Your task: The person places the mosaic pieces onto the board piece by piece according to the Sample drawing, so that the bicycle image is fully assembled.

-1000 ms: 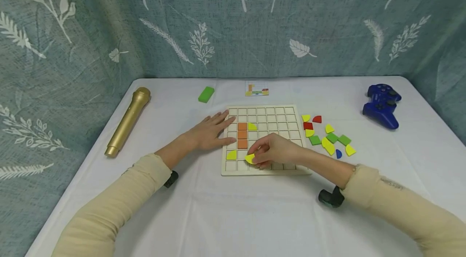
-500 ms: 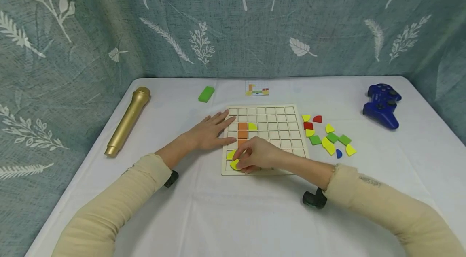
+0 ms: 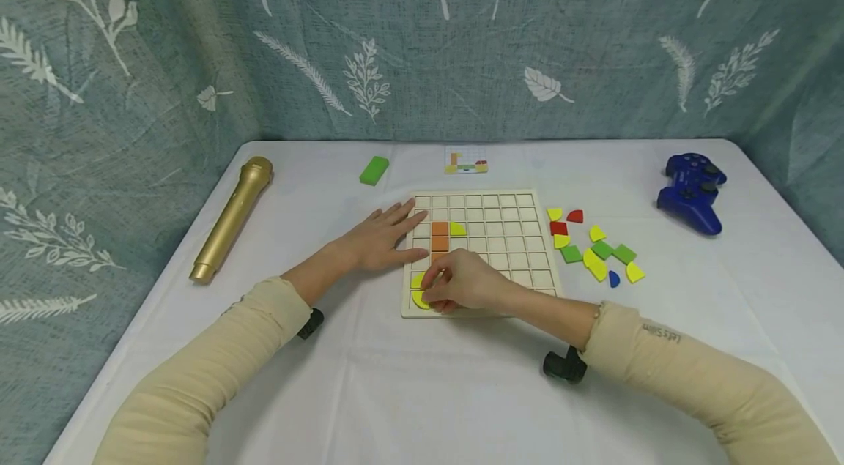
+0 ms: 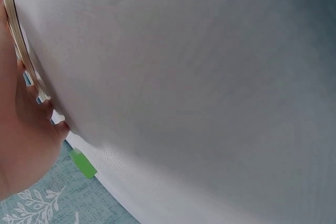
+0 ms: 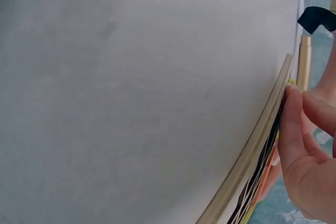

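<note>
A pale wooden grid board point(image 3: 518, 258) lies flat on the white cloth. My left hand point(image 3: 385, 240) rests with fingers spread on its left edge. At the board's near left corner my right hand point(image 3: 471, 280) pinches a yellow quarter-circle tile point(image 3: 418, 300) in the corner cell; fingertips hide part of it. Another yellow tile point(image 3: 416, 279) sits one cell farther back, partly covered. Orange square tiles point(image 3: 439, 229) form a column, with a yellow quarter-circle tile point(image 3: 457, 229) beside the top one. In the right wrist view, the right thumb and fingers meet at the board's far end.
Several loose yellow, red, green and blue tiles point(image 3: 595, 266) lie right of the board. Behind it are a pattern card point(image 3: 465, 160) and a green block point(image 3: 374, 170). A gold microphone point(image 3: 232, 222) lies left, a blue game controller point(image 3: 691, 194) right.
My right hand has moved left across the board with the yellow tile, lowering it into the near left corner cell. The left hand has stayed still.
</note>
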{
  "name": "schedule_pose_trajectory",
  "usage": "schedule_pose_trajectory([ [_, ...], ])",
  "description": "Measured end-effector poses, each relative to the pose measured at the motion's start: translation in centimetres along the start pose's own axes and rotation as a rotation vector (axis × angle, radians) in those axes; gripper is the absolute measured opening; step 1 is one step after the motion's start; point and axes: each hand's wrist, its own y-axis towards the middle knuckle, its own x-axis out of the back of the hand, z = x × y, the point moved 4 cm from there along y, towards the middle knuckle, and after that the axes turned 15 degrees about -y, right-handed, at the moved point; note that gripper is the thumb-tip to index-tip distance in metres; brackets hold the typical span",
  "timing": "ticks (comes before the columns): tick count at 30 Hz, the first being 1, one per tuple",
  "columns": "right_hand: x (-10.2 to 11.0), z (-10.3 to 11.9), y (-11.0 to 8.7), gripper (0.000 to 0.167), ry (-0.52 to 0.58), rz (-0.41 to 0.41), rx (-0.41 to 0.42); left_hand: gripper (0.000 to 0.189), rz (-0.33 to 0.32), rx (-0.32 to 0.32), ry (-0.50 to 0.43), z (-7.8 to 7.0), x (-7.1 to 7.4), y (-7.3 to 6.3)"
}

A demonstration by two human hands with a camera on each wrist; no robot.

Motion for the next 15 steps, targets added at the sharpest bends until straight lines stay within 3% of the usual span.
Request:
schedule_pose_trajectory([
  [5, 0.13, -0.21, -0.04, 0.009, 0.013, 0.008, 0.014, 0.079, 0.0, 0.004, 0.007, -0.05, -0.01, 0.04],
  [15, 0.63, -0.39, -0.43, 0.013, 0.042, 0.019, -0.05, 0.079, 0.001, 0.011, 0.026, -0.08, -0.02, 0.09],
])
